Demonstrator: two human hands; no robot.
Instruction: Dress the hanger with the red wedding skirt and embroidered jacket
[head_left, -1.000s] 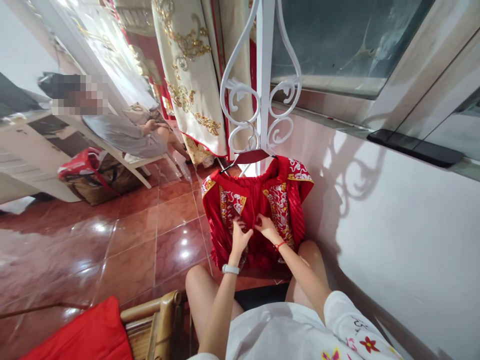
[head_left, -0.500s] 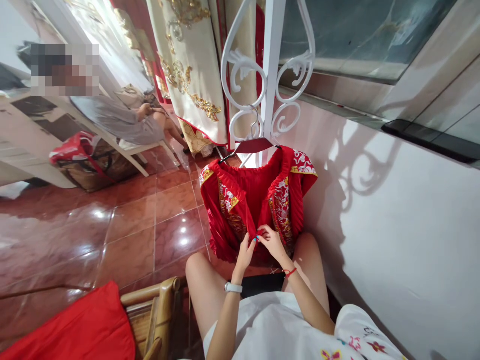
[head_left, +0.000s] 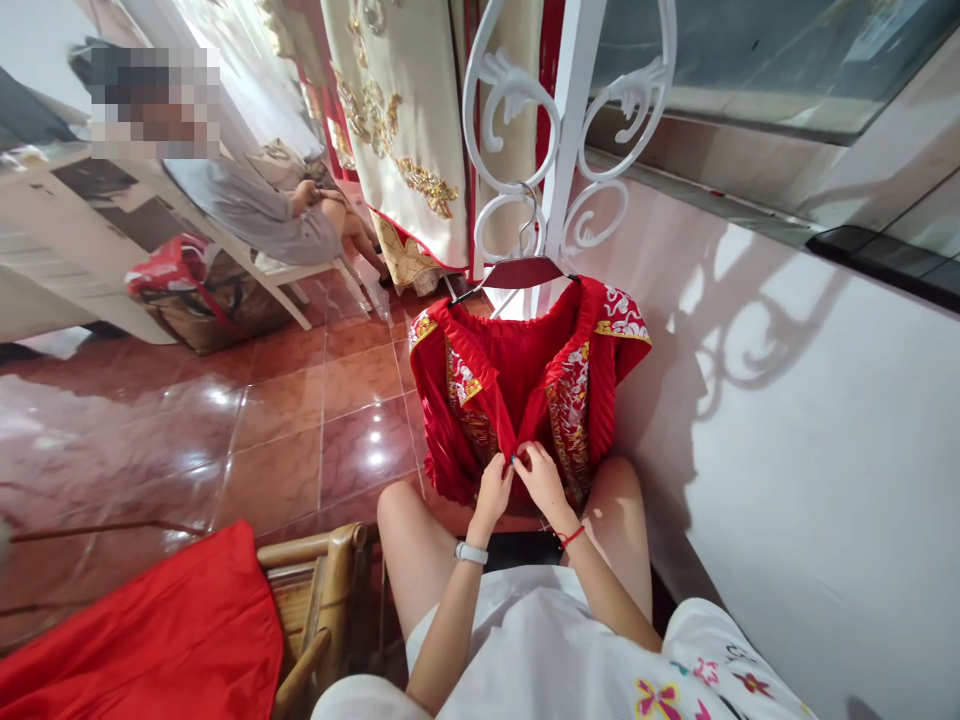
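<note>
Hanging from the maroon hanger (head_left: 525,272), the red garment (head_left: 525,375) spreads mostly beyond the left hand (head_left: 493,488) and right hand (head_left: 541,480); below the hanger they meet, pinching its front opening, though the fingertips' exact hold is hard to see.

Before you, the garment (head_left: 517,350) hangs on its hanger (head_left: 525,273), hooked to the frame (head_left: 572,130); a chair (head_left: 346,550) sits at your left (a cloth (head_left: 165,630) lies on it), a wall (head_left: 802,480) at your right.
</note>
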